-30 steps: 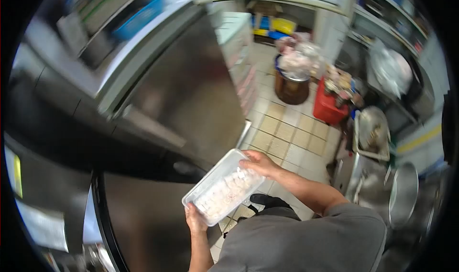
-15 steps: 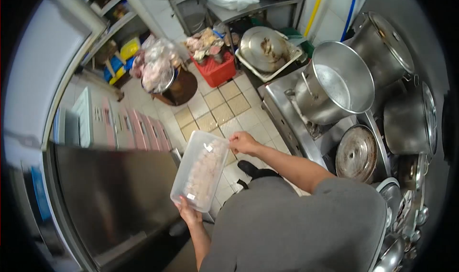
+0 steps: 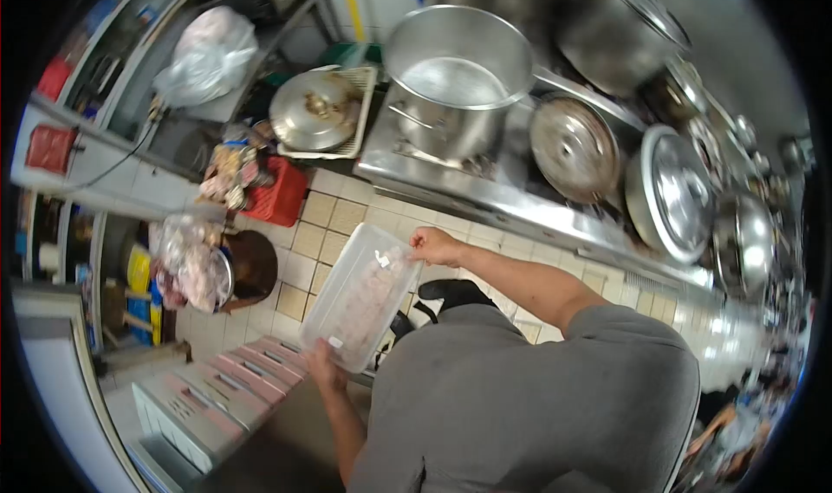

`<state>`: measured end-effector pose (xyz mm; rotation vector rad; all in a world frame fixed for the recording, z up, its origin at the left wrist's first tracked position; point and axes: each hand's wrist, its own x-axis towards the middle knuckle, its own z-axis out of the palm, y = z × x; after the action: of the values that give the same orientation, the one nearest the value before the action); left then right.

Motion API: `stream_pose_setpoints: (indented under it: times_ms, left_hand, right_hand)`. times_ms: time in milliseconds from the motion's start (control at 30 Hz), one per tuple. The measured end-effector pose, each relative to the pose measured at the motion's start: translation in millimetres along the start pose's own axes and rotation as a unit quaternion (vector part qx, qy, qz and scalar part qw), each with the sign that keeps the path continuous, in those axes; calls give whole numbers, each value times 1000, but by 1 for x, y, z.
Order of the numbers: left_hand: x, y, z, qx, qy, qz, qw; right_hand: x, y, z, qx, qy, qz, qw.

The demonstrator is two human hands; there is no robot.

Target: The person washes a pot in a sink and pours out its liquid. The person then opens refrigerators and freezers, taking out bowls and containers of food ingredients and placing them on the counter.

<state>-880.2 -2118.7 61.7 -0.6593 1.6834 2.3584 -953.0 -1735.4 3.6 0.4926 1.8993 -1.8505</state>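
Note:
Both hands carry a translucent plastic container [image 3: 347, 272] in front of my body, above the tiled floor. Pale pinkish pieces of food [image 3: 366, 301] fill part of it; I cannot make out their kind. Two small white labels show on it. My left hand [image 3: 325, 369] is closed on the near lower end. My right hand [image 3: 436, 246] pinches the far right corner, with the arm stretched out.
A large open steel pot [image 3: 459, 84] stands on the stove [image 3: 511, 200] ahead, beside a round lid [image 3: 574, 149]. A red crate [image 3: 279, 191], a brown bin [image 3: 254, 272] with bagged stuff and a pink-and-grey drawer unit [image 3: 221, 385] stand to the left.
My view and body have turned right, toward the stove, so the pots and crate appear further left. The container stays gripped in both hands.

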Motion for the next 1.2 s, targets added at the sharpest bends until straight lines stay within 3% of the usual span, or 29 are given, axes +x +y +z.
stream_pose_setpoints:
  times_ms: [233, 300, 367, 433, 533, 700, 833, 900, 1000, 1167, 1200]
  left_hand:
    - [63, 16, 50, 30, -272, -66, 959]
    - [72, 7, 76, 88, -334, -69, 936]
    - [66, 1, 113, 140, -395, -61, 906]
    - [46, -1, 155, 244, -405, -22, 881]
    - [48, -32, 203, 241, -445, 10, 862]
    - [55, -84, 286, 223, -507, 0, 833]
    - [66, -131, 344, 242, -498, -90, 828]
    - [69, -151, 378, 239, -541, -90, 801]
    - [71, -185, 425, 289, -571, 33, 768]
    - [41, -187, 475, 355, -558, 26, 750]
    - [46, -194, 480, 398, -540, 68, 739]
  right_hand:
    - [-127, 47, -11, -63, 188, 6, 980]
    - [-164, 62, -9, 64, 214, 38, 974]
    - [-204, 57, -7, 85, 274, 73, 955]
    - [-209, 92, -10, 78, 374, 32, 924]
    - [-231, 98, -34, 96, 443, 52, 890]
    - [-252, 112, -100, 66, 478, 24, 876]
    - [-251, 147, -159, 154, 498, 27, 853]
    - [-252, 163, -178, 189, 478, 64, 855]
    - [-261, 197, -201, 239, 474, 62, 845]
    - [-259, 218, -209, 225, 530, 29, 817]
    - [-259, 216, -211, 237, 531, 29, 813]
